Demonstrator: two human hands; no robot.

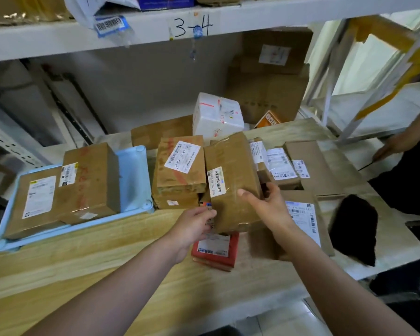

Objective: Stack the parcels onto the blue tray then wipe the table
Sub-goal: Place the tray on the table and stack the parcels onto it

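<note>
The stacking is barely begun. In the left of the frame the blue tray (134, 175) holds two parcels: a flat brown one (34, 202) and a taller box (90, 180) beside it, with bare tray showing to their right.

In the middle of the frame a tilted brown parcel (230, 180) is lifted above the heap. The right hand (264, 202) grasps it, thumb on the top face and fingers wrapped round its right side. The left hand (192, 226) has its fingers curled at the parcel's lower left edge, but I cannot tell whether it pinches this parcel or something small beneath it.

Plenty is left on the table (107, 258): a brown stack (180, 166) just right of the tray, a white parcel (216, 115) behind it, a red parcel (215, 251) under the hands and several flat labelled ones toward the right. I judge the wiping to be far off. A dark cloth (354, 229) lies at the right edge of the table, untouched.

The labels are too small to read. The held parcel and both arms cover whatever lies under them. A second person's hand (393, 144) shows at the right edge, mostly cut off.
</note>
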